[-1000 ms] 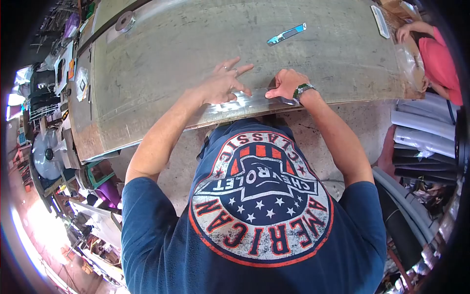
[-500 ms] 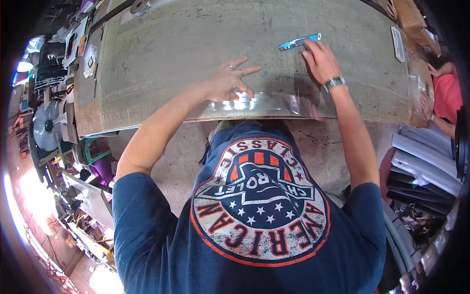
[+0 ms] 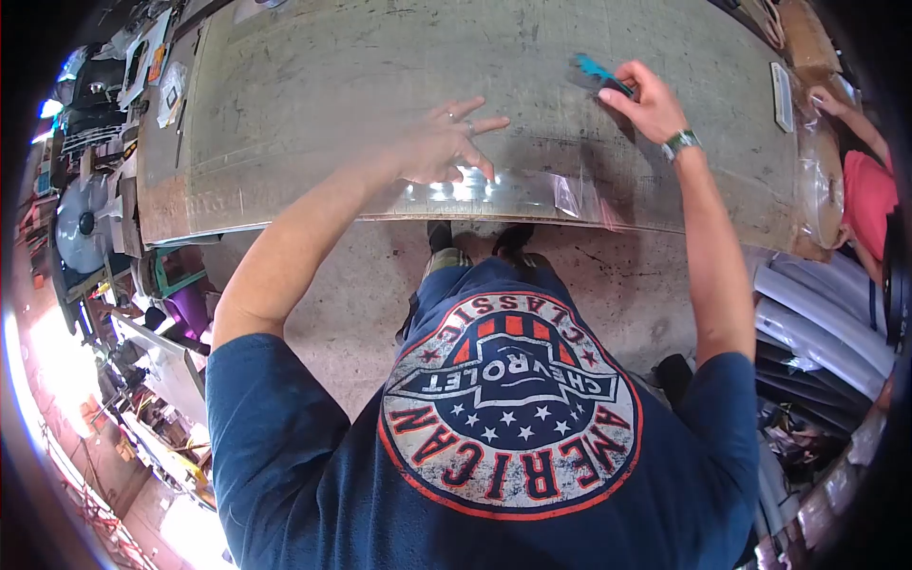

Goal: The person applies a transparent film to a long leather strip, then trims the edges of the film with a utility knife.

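Observation:
My right hand [image 3: 649, 104] pinches a flat blue strip with a printed pattern [image 3: 597, 69] between thumb and fingers. The far end of the strip points up and to the left, and its near end is hidden by the fingers; I cannot make out its exact kind. My left hand [image 3: 446, 144] has its fingers spread low over the worktable [image 3: 313, 85], a ring showing on one finger. Under and beside it lies glossy clear plastic [image 3: 532, 190] along the table's front edge, catching bright reflections.
At the right, another person's hand [image 3: 828, 101] is by the table's end, near a large roll of clear film [image 3: 819, 180]. Wrapped grey rolls [image 3: 826, 323] are stacked below it. A fan [image 3: 85, 223] and clutter stand at the left.
My right hand has taken hold of the blue strip, which lay flat on the table, and tilted it. My left hand stays nearly in place.

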Motion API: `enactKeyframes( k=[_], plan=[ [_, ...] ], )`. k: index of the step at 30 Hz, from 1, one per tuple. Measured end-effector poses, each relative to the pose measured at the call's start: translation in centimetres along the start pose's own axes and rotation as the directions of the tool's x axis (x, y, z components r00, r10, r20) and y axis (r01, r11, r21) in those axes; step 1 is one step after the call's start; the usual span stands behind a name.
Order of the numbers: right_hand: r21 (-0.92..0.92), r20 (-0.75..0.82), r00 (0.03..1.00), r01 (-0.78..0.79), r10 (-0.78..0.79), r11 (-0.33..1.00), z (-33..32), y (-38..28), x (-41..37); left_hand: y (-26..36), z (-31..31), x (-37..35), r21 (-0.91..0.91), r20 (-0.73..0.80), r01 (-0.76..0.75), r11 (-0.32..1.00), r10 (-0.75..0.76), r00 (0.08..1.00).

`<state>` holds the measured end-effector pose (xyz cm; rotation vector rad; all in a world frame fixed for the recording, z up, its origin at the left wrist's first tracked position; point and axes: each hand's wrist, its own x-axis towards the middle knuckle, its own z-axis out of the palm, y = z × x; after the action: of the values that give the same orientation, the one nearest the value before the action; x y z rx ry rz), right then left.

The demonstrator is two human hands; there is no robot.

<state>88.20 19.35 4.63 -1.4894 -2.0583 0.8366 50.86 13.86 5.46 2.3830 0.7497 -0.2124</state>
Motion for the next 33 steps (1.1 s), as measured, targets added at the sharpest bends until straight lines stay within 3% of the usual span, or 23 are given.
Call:
enactKeyframes(
  k=[1,4,7,10,11,14,18,23,26,30,33],
  plan=[
    [-0.002,-0.077,0.990,-0.119,0.118,0.993,-0.2,-1.6,-1.0,-0.1,0.0,-0.1,-0.007,0.004,0.001,1.000,-0.001,1.000],
    [0.279,-0.107,0.926,-0.321,0.362,0.905,0.7,0.1,-3.8,-0.4,0.3,-0.2,0.014,-0.012,-0.021,1.000,0.022,1.000],
    [0.499,-0.299,0.846,-0.256,0.442,0.828,3.1,0.3,-5.6,-0.7,0.5,-0.2,-0.002,-0.017,-0.021,1.000,0.021,1.000],
    [0.178,-0.224,0.716,-0.637,0.661,0.750,1.9,-0.5,-7.5,-0.9,0.7,-0.3,-0.007,-0.022,-0.032,0.999,0.032,0.999],
    [0.338,-0.225,0.652,-0.645,0.724,0.685,2.1,-2.1,-8.5,-1.0,0.7,-0.3,0.002,-0.015,-0.032,0.999,0.032,0.999],
    [0.403,-0.254,0.732,-0.514,0.632,0.757,3.1,-9.4,-12.8,-1.1,0.8,-0.3,0.016,-0.012,-0.036,0.999,0.036,0.999],
    [0.532,-0.275,0.884,-0.189,0.379,0.825,11.6,-17.5,-18.2,-1.8,1.5,-0.2,0.019,-0.046,-0.069,0.997,0.069,0.997],
    [0.407,-0.357,0.901,-0.086,0.245,0.909,19.9,-19.8,-16.4,-1.6,1.6,-0.2,0.032,-0.038,-0.062,0.998,0.063,0.997],
    [0.256,-0.350,0.908,-0.146,0.233,0.956,21.6,-18.3,-15.0,-1.5,1.6,-0.2,0.036,-0.035,-0.048,0.998,0.049,0.998],
    [0.127,-0.423,0.899,-0.071,0.118,0.989,22.6,-16.8,-13.6,-1.3,1.4,-0.3,0.042,-0.030,-0.045,0.998,0.046,0.999],
    [0.197,-0.435,0.889,-0.059,0.141,0.979,22.8,-17.0,-13.1,-1.5,1.3,-0.2,0.068,0.012,-0.039,0.997,0.038,0.999]
  ],
)
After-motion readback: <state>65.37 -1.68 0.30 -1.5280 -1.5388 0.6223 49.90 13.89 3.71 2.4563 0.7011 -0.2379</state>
